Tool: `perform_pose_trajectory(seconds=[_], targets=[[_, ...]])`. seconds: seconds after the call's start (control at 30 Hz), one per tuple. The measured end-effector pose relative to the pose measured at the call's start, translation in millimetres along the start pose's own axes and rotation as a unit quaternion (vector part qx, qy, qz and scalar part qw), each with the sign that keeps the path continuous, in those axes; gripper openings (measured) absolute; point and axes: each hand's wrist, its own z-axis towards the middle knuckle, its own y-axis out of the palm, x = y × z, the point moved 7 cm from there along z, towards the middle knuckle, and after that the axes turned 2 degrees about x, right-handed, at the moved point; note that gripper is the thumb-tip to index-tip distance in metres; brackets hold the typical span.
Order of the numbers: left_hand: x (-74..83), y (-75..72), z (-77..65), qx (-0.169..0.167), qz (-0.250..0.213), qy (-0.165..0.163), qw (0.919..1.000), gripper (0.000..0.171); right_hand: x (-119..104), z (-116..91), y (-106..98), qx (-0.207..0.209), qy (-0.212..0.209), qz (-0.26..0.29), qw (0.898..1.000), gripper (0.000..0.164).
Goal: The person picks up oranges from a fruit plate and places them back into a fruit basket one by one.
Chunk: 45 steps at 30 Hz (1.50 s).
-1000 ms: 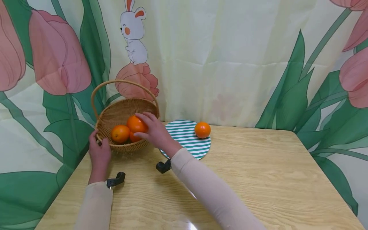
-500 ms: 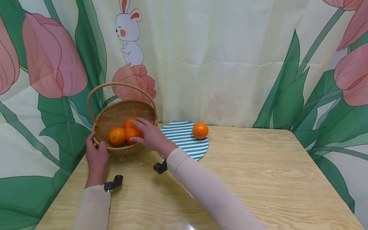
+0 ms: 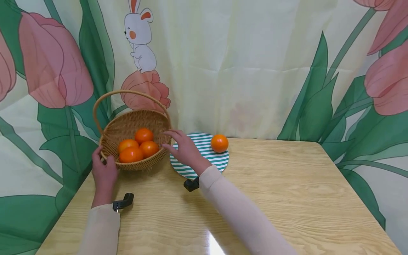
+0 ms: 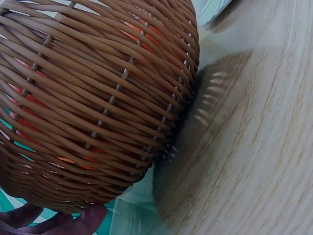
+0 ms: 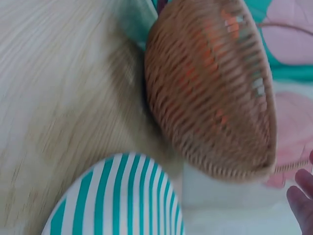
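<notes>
A wicker basket (image 3: 113, 131) with a tall arched handle stands at the back left of the table. Several oranges (image 3: 131, 155) lie together inside it; in both wrist views they show only through the weave. My left hand (image 3: 105, 173) grips the basket's left rim, and its fingertips (image 4: 90, 218) show against the wicker in the left wrist view. Fingers spread and holding nothing, my right hand (image 3: 184, 147) is beside the basket's right rim. Another orange (image 3: 220, 143) sits on the right part of a round, teal-and-white striped mat (image 3: 199, 141), behind the right wrist.
The wooden table (image 3: 287, 191) extends forward and to the right. Behind it hangs a curtain (image 3: 248, 71) printed with tulips and a rabbit, close to the basket's back. Black wrist mounts (image 3: 123, 202) stick out from both sleeves.
The right hand has let go of an orange, which now lies among the others in the basket, and has drawn back to the right. The left hand stays on the rim. The view has shifted slightly.
</notes>
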Motion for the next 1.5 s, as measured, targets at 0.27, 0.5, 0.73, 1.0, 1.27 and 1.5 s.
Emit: perform_pose_trajectory(seconds=[0.27,0.5,0.73,1.0,1.27,1.5], targets=[[-1.5,-8.9,2.3,0.007,-0.003,-0.02,0.9998,0.056,33.9,-6.4,-12.2,0.015,0.043,-0.009,0.999,0.047],[-5.6,-14.2,1.8,0.012,-0.002,-0.03,0.9995,0.055,61.0,-13.2,-22.4,0.033,0.074,-0.004,0.997,0.047],[-5.5,-15.2,-0.5,0.013,-0.004,-0.023,0.9996,0.055,89.5,-20.0,-35.2,0.053,0.11,-0.009,0.992,0.047],[-3.5,-11.1,0.0,0.011,-0.015,-0.007,0.9998,0.057,118.2,-28.6,-48.0,0.069,0.147,-0.04,0.986,0.049],[0.7,-4.8,0.3,0.012,-0.011,0.006,0.9999,0.057,147.6,-44.1,-53.2,0.06,0.214,-0.041,0.974,0.055],[0.3,2.4,0.4,0.006,-0.01,0.004,0.9999,0.057,164.9,-55.2,-49.3,0.026,0.238,-0.019,0.971,0.062]])
